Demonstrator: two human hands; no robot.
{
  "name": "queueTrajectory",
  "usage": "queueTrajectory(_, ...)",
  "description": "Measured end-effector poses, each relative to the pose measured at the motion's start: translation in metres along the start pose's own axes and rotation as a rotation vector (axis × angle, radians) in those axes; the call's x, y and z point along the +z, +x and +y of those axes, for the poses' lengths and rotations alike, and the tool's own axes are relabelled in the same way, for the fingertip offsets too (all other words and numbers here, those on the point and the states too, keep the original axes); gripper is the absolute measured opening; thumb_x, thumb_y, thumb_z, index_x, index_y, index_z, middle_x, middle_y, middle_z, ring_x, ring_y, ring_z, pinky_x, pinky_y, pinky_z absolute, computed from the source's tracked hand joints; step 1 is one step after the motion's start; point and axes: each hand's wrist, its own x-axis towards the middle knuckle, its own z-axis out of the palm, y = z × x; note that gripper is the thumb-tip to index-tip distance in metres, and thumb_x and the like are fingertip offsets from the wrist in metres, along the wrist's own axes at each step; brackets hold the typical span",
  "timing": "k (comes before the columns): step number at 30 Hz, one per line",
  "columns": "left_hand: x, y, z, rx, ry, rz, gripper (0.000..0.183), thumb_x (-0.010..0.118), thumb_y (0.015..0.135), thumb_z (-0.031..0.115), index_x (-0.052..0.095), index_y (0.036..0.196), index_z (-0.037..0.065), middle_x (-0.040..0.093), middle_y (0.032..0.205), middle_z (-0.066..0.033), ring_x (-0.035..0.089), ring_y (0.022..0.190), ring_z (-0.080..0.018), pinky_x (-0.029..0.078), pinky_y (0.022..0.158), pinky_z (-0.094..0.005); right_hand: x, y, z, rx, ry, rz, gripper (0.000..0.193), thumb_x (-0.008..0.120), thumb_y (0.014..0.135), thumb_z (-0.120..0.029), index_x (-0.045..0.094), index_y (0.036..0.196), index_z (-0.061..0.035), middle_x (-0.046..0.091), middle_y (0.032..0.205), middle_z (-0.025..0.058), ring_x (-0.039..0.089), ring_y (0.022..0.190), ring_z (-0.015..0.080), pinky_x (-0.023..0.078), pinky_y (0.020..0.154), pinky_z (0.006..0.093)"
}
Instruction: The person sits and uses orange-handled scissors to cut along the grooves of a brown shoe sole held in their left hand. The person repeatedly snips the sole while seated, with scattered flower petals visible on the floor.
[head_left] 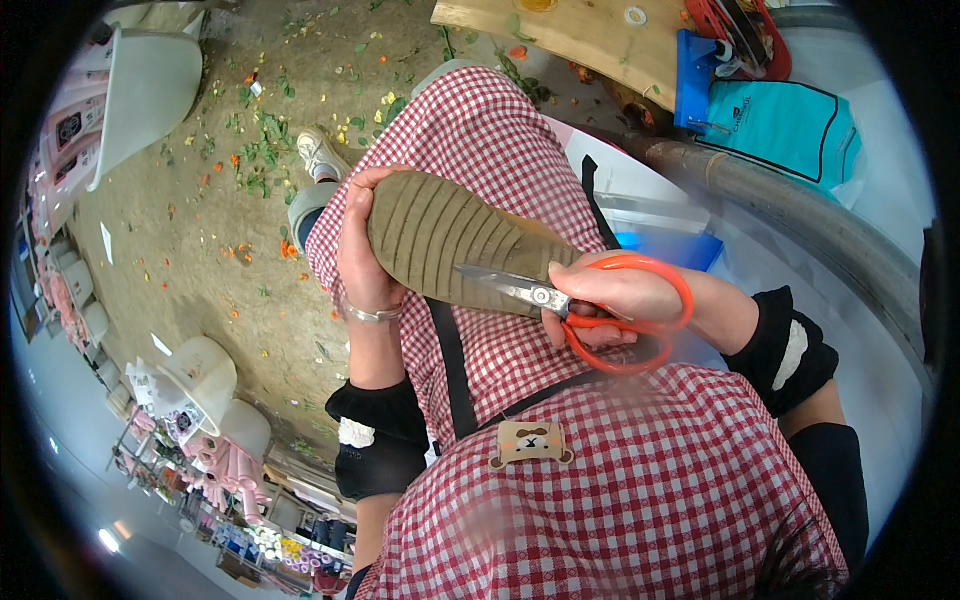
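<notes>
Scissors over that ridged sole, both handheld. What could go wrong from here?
1. The scissors in the right hand point across the ridged sole toward the left side, where the left hand grips it; a slip might nick that hand.
2. The checked apron lies beneath, so a stray blade could snag the cloth.

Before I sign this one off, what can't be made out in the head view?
In the head view:
Shoe: inside hidden behind its own ridged sole.
Left hand: partly hidden behind the shoe.
Right hand: fingers partly covered by the scissors.
Wooden board: cut off by the upper edge.
Goods at lower left: too small and blurred.
</notes>
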Motion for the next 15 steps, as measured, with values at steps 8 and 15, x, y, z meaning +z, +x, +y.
queueTrajectory(8, -0.0024, 0.0013, -0.0008, -0.017, 0.027, -0.029, 0.035, 0.033, 0.092, 0.030, 0.048, 0.108, 0.003, 0.055, 0.106, -0.0103, 0.054, 0.098, -0.0204, 0.042, 0.089, -0.0336, 0.0019, 0.0000, 0.0013, -0.065, -0.067, 0.025, 0.060, 0.019, 0.097, -0.042, 0.058, 0.081, 0.0010, 0.038, 0.048, -0.0029, 0.032, 0.040, 0.0074, 0.032, 0.042, 0.0223)
queueTrajectory(15, -0.0062, 0.0030, -0.0023, -0.035, 0.017, -0.018, 0.036, 0.031, 0.092, 0.030, 0.048, 0.108, 0.003, 0.055, 0.106, -0.0109, 0.053, 0.099, -0.0207, 0.041, 0.090, -0.0334, 0.0031, 0.0064, 0.0080, -0.161, -0.023, 0.013, 0.059, 0.020, 0.097, -0.041, 0.058, 0.081, 0.0009, 0.039, 0.047, -0.0025, 0.031, 0.040, 0.0071, 0.031, 0.041, 0.0220)
